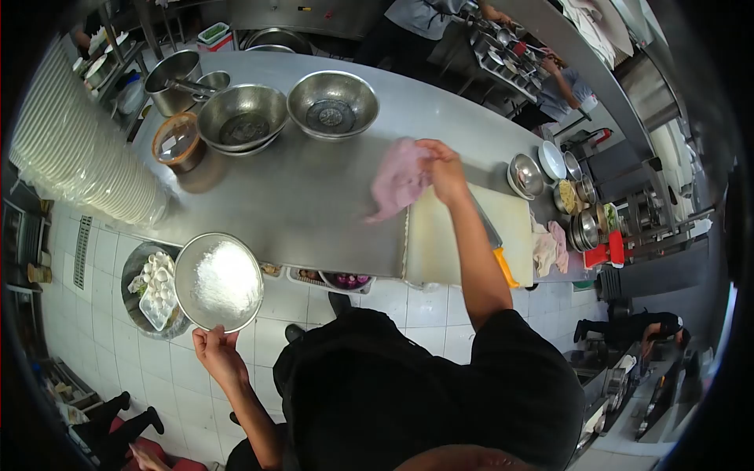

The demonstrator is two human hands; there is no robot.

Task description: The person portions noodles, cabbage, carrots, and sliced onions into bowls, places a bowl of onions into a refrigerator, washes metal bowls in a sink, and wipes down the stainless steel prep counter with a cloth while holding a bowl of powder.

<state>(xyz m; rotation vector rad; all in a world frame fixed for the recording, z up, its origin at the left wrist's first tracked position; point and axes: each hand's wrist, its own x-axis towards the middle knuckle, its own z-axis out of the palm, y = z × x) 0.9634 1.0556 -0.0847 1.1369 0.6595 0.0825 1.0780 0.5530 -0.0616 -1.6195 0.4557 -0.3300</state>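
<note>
My left hand (218, 357) grips the near rim of a round metal bowl (188, 276), its fingers closed on the edge. White powder (226, 276) lies in the bowl, which hangs off the counter's near side, partly over a bin (135, 294) with egg trays and eggshells. My right hand (446, 173) is closed on a pink cloth (399, 180) that dangles above the steel counter (314, 212). Beneath my right forearm is a white cutting board (440, 235), with a yellow-handled knife (503, 265) at its right side.
Metal bowls (331, 102), a pot (169, 82) and a lidded brown tub (178, 143) stand at the back left. A tall stack of bowls in plastic (86, 149) rises at left. More bowls (525, 174) and cloths (547, 245) lie to the right. Other people work around the kitchen.
</note>
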